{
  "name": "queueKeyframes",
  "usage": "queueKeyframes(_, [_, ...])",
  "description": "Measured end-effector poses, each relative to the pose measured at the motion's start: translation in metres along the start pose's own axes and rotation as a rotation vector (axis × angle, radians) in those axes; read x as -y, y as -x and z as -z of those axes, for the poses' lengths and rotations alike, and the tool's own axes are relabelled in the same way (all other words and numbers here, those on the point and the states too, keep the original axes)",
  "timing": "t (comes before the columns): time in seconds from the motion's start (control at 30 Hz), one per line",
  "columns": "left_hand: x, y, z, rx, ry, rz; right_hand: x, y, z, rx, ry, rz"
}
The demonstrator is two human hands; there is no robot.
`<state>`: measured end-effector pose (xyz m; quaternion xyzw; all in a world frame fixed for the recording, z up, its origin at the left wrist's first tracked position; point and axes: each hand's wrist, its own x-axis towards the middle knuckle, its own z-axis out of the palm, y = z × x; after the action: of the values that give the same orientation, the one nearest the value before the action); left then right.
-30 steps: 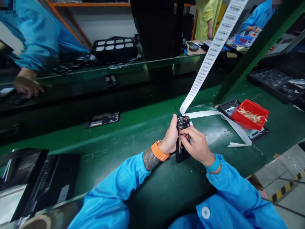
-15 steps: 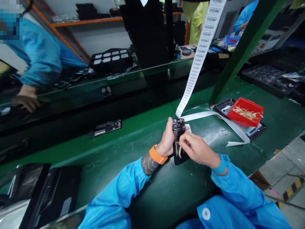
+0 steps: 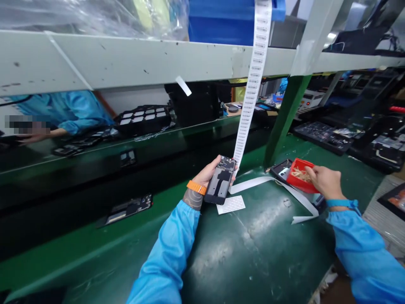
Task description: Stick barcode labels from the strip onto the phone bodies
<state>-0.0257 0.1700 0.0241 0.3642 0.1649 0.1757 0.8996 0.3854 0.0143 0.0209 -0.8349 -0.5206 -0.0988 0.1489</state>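
My left hand holds an opened black phone body above the green bench, its bare inside facing up. My right hand is off to the right, reaching into a small red bin of thin tan strips. Its fingers curl at the bin's edge; what they pinch, if anything, is hidden. A long white strip of barcode labels hangs down just behind the phone body. A small white label sheet lies on the bench below the phone.
A green post stands behind the red bin. Another phone body lies on the dark conveyor at left. Black trays of parts sit across the belt. A person in a blue sleeve works at far left. A grey shelf beam runs overhead.
My right hand left the phone body and moved right to the red bin. The left hand lifted the phone and keeps hold of it. The view tilted upward.
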Motion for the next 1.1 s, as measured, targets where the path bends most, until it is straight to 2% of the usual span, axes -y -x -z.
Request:
queueKeyframes(0.1, [0.006, 0.002, -0.006, 0.04, 0.017, 0.003, -0.002, 0.002, 0.003, -0.03, 0.021, -0.074])
queueKeyframes(0.13, [0.008, 0.006, -0.011, 0.041, 0.032, -0.005, 0.001, 0.003, 0.007, -0.102, -0.027, -0.111])
queueKeyframes(0.2, [0.01, 0.014, -0.024, 0.035, 0.057, -0.043, 0.018, 0.007, 0.017, -0.327, -0.225, -0.14])
queueKeyframes(0.27, [0.017, 0.023, -0.04, 0.027, 0.06, -0.087, 0.053, 0.02, 0.025, -0.515, -0.473, -0.065])
queueKeyframes(0.33, [0.028, 0.033, -0.056, 0.022, 0.057, -0.098, 0.101, 0.042, 0.028, -0.496, -0.609, 0.096])
queueKeyframes(0.43, [0.052, 0.049, -0.076, 0.0, 0.089, -0.122, 0.17, 0.08, 0.023, -0.345, -0.744, 0.366])
queueKeyframes(0.47, [0.059, 0.054, -0.081, -0.006, 0.102, -0.137, 0.186, 0.091, 0.021, -0.293, -0.802, 0.46])
queueKeyframes(0.53, [0.072, 0.063, -0.087, -0.012, 0.116, -0.148, 0.203, 0.107, 0.018, -0.242, -0.933, 0.558])
queueKeyframes(0.6, [0.08, 0.069, -0.089, -0.007, 0.112, -0.124, 0.203, 0.113, 0.016, -0.215, -1.016, 0.566])
queueKeyframes(0.73, [0.085, 0.072, -0.087, 0.035, 0.106, -0.07, 0.189, 0.111, 0.011, -0.198, -0.987, 0.574])
queueKeyframes(0.87, [0.088, 0.068, -0.084, 0.038, 0.128, -0.137, 0.186, 0.109, 0.005, -0.206, -0.998, 0.62])
queueKeyframes(0.93, [0.09, 0.066, -0.081, 0.019, 0.136, -0.135, 0.185, 0.109, 0.003, -0.164, -1.014, 0.614])
queueKeyframes(1.1, [0.098, 0.062, -0.067, 0.029, 0.173, -0.007, 0.182, 0.107, -0.005, -0.027, -0.985, 0.624])
